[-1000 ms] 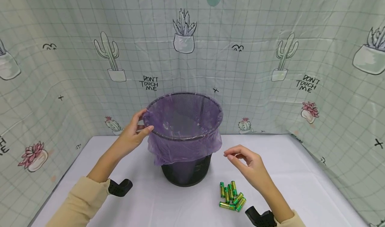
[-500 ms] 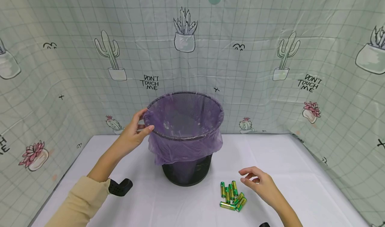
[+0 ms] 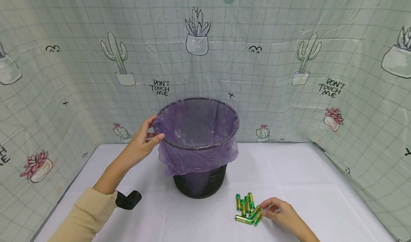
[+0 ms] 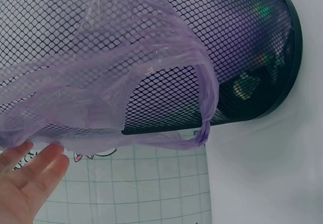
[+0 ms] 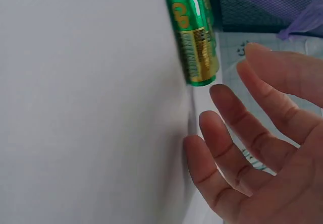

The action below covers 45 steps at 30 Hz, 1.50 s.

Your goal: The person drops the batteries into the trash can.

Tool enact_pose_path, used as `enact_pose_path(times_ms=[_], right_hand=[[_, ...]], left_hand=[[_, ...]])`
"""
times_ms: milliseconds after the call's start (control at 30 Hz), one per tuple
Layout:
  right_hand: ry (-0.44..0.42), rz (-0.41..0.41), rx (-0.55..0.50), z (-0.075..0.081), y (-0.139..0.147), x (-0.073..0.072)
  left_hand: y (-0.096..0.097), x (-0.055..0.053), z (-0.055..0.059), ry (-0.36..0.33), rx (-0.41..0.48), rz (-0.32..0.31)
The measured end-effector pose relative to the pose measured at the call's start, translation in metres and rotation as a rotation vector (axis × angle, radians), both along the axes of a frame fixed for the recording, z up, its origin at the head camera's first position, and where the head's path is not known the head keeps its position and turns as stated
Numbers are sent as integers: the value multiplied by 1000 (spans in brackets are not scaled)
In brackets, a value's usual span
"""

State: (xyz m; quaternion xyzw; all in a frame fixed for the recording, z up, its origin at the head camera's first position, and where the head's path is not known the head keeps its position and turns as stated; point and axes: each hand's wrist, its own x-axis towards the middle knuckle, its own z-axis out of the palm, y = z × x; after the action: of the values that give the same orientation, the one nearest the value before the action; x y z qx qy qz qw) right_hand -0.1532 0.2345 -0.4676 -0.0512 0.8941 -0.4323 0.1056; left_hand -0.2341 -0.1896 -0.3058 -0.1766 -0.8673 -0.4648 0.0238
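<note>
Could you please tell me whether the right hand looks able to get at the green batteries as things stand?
Yes, most likely: the right hand is right beside the green batteries, and nothing visible stands between them; the bin is farther back, out of the way.

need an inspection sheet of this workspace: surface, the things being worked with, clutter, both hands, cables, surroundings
Surface: white table, faintly creased.
Bin: black mesh, standing upright.
Liner: purple, folded over the bin's rim and hanging down outside.
Batteries: seven green and gold ones lying on the table, in a loose group by the right hand.
Clutter: nothing seen.
Left hand: holds the bin's rim.
Right hand: beside the batteries, gripping none; fingers loosely bent.
Cables: nothing seen.
Surroundings: cloth at the back and both sides, printed with grid lines and potted plants.
</note>
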Motion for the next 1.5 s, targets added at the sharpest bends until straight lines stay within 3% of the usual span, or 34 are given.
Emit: enact_pose_path(times_ms=[467, 1067, 1500], right_hand=[[90, 127, -1, -12, -2, 5], [37, 120, 29, -14, -2, 6], [-25, 132, -56, -13, 4, 5]], left_hand=[[0, 1, -1, -2, -4, 4], [-1, 1, 0, -7, -4, 2], [0, 0, -1, -5, -7, 2]])
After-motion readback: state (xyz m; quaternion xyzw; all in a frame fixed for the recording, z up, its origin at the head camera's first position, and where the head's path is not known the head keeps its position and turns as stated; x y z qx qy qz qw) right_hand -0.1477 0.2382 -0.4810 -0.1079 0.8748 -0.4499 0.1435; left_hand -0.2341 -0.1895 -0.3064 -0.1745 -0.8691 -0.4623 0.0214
